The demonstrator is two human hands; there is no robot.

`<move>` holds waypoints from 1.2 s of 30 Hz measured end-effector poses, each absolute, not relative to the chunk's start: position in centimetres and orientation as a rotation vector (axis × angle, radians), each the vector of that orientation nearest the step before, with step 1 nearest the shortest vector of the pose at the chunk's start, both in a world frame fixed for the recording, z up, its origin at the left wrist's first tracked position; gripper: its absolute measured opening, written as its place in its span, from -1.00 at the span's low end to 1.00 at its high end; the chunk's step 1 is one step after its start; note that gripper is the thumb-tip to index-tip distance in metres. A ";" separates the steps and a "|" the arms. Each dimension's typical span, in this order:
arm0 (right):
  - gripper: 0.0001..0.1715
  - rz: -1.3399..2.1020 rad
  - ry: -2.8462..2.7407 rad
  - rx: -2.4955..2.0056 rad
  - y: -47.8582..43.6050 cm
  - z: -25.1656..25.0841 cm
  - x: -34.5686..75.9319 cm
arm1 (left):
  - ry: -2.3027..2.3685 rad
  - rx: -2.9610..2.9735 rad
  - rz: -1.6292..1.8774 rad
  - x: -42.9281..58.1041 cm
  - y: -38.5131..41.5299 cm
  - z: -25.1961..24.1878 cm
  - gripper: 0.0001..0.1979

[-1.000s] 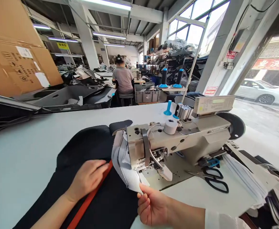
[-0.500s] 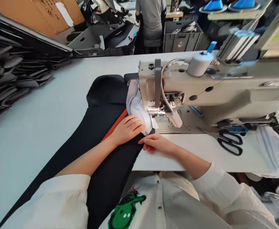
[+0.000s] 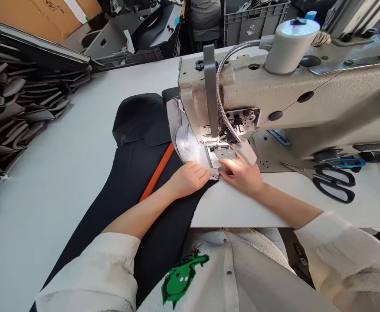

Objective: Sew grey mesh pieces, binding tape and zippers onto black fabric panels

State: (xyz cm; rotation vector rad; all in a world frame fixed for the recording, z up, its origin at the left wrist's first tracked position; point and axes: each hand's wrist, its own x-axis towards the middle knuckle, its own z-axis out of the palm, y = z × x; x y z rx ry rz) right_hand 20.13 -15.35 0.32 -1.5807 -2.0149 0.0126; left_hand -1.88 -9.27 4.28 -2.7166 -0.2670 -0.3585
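Note:
A black fabric piece (image 3: 144, 169) with an orange strip (image 3: 157, 173) lies across the table and over my lap. On it, a white mesh piece (image 3: 188, 138) reaches under the needle area of the sewing machine (image 3: 196, 91). My left hand (image 3: 191, 180) has its fingers curled on the lower edge of the white mesh and black fabric. Just right of the presser foot, my right hand (image 3: 242, 173) has its thumb and forefinger bent close together at the edge of the white piece; whatever lies between them is too small to make out.
Black-handled scissors (image 3: 326, 177) and a blue thread snipper (image 3: 279, 138) lie to the right. Stacked grey pieces (image 3: 21, 99) fill the left side. Grey crates (image 3: 255, 24) and a seated person's back (image 3: 204, 15) are beyond the table (image 3: 63, 160).
My right hand has moved up and right to beside the presser foot. My left hand has shifted slightly right, its fingers now curled. The view has moved closer to the machine.

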 end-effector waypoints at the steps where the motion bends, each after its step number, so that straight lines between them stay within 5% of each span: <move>1: -0.77 -0.066 -2.027 -1.579 -14.9 0.2 20.2 | -0.258 -2.711 -0.372 -1.7 -9.2 4.2 -0.90; 21: -0.58 0.152 -2.230 -1.411 -13.3 0.1 18.5 | -0.334 -2.814 -0.434 -2.1 -8.9 4.0 -0.86; 36: -0.68 0.036 -2.369 -1.126 -16.7 0.9 19.0 | -0.181 -2.832 -0.534 -1.9 -4.2 3.6 -0.85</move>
